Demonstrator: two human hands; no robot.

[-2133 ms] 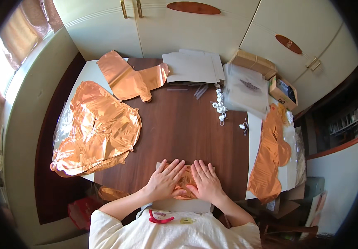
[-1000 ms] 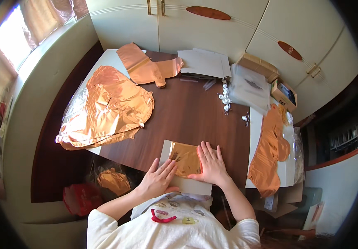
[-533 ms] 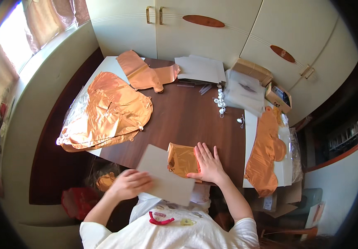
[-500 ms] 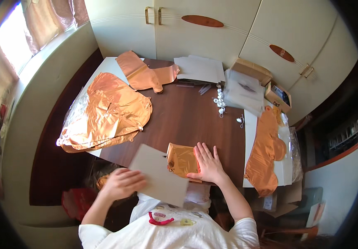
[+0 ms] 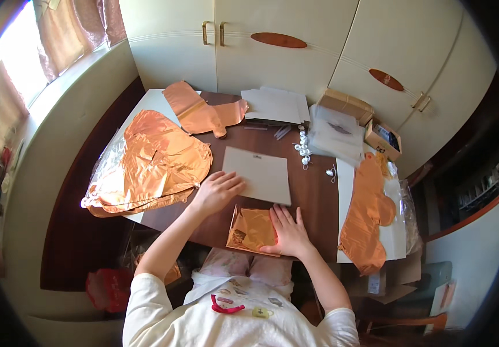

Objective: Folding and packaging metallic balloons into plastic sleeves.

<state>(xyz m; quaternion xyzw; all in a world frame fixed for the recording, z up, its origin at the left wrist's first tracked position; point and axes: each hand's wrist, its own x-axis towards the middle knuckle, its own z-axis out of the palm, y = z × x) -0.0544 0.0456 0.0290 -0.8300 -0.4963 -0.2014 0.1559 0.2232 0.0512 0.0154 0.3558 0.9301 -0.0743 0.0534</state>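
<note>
Flat on a folded piece of copper-orange foil [image 5: 251, 227] rests my right hand [image 5: 290, 232], its fingers spread and its thumb along the near edge. The foil lies at the table's front edge, its creased left end turned up a little. Beyond it, a pale grey rectangular card [image 5: 264, 175] with a small dark slot near its far edge lies on the table. My left hand [image 5: 219, 192] overlaps the card's left edge with its fingers stretched out. Its thumb is hidden.
Large crinkled orange foil balloons [image 5: 151, 162] lie at the left, with another foil shape [image 5: 203, 113] behind and more foil [image 5: 366, 214] on the right. At the back are stacked cards [image 5: 275, 104], clear plastic sleeves [image 5: 336, 133], small white string bundles [image 5: 302, 150] and a small open box [image 5: 383, 139].
My left hand has carried the card forward from over my lap, past the folded foil, onto the table. The right hand stays on the foil.
</note>
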